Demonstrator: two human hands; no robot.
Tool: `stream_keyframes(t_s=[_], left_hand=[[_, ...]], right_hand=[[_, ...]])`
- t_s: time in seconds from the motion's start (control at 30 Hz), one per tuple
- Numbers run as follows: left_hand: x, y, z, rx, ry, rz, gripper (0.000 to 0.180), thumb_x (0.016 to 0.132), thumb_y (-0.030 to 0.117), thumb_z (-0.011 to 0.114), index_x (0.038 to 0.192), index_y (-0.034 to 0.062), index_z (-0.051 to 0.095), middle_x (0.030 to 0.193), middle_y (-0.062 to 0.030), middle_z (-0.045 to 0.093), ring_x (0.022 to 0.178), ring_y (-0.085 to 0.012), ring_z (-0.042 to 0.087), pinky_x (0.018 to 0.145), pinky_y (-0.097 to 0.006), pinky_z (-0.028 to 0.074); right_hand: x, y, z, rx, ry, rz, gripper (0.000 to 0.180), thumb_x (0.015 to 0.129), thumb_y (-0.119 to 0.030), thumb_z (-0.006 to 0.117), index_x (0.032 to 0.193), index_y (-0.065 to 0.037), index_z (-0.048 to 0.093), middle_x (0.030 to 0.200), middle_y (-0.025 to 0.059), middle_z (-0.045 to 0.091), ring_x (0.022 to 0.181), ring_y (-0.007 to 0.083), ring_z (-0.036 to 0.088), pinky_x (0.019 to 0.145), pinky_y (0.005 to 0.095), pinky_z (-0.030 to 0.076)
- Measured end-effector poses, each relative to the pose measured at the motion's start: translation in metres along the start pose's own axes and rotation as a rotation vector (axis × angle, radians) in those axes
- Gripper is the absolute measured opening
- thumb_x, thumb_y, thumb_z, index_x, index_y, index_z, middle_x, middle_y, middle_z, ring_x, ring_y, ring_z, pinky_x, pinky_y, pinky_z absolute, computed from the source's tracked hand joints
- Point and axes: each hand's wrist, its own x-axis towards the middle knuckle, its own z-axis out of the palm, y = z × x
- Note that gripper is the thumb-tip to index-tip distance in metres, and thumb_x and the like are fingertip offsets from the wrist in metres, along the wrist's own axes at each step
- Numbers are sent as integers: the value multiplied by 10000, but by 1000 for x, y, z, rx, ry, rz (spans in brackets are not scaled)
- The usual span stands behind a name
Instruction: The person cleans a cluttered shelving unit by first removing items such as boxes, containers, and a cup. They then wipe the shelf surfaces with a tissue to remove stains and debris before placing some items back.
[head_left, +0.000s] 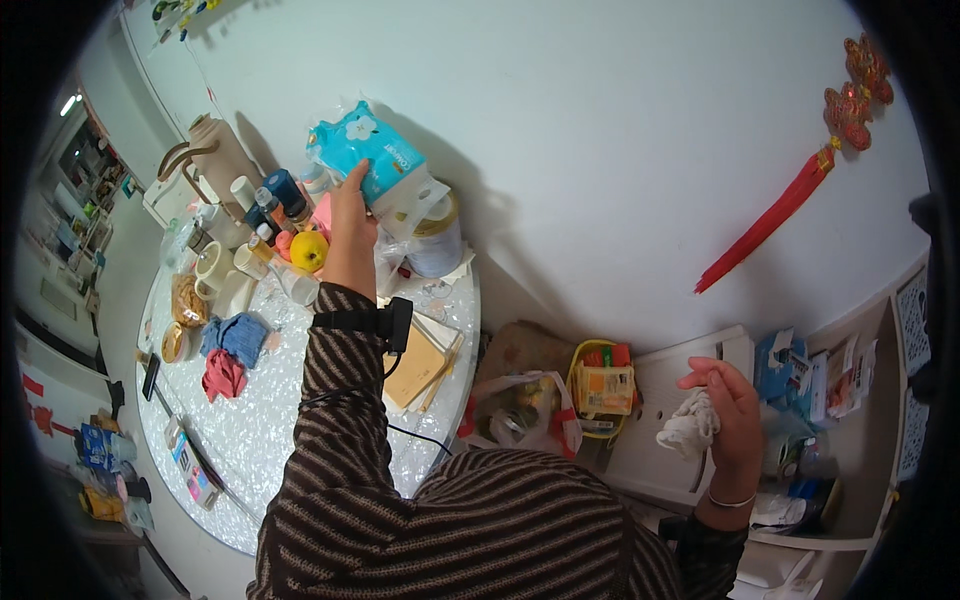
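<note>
My left hand reaches over the far side of the round table and is closed on a blue-and-white soft plastic pack with a white flower on it. Its thumb lies against the front of the pack; the other fingers are mostly hidden. Just below the pack stands a round tin, with clear plastic film next to it. Off to the right, away from the table, my right hand grips a crumpled white cloth, which hangs from its fingers.
The shiny table carries a beige thermos jug, several bottles, a yellow apple, blue cloth, red cloth and notebooks. Right of it are a plastic bag, a yellow basket and a filled shelf.
</note>
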Motion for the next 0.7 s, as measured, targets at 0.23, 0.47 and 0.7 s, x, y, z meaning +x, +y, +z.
stream_keyframes(t_s=[0.23, 0.47, 0.7], left_hand=[[-22, 6, -3, 290, -180, 506, 604, 747, 78, 796, 1249, -24, 475, 1129, -123, 599, 996, -211, 586, 899, -319, 462], [-73, -5, -9, 181, -286, 368, 558, 796, 80, 777, 1267, -17, 494, 1154, -102, 603, 1043, -172, 576, 899, -292, 454], [-45, 4, -33, 310, -140, 569, 611, 813, 59, 775, 1312, -45, 437, 1196, -129, 591, 1065, -200, 582, 941, -324, 460]], right_hand=[[1, 4, -2, -55, 42, 14, 283, 1017, -177, 490, 1180, 13, 622, 926, 59, 677, 711, 67, 582, 636, 210, 483], [1, 9, -7, 42, 32, 63, 287, 1026, -179, 484, 1186, 15, 621, 934, 59, 684, 704, 53, 582, 630, 192, 478], [1, 10, -13, -258, 109, -12, 283, 1026, -187, 486, 1181, 4, 628, 918, 54, 677, 717, 57, 583, 633, 202, 466]])
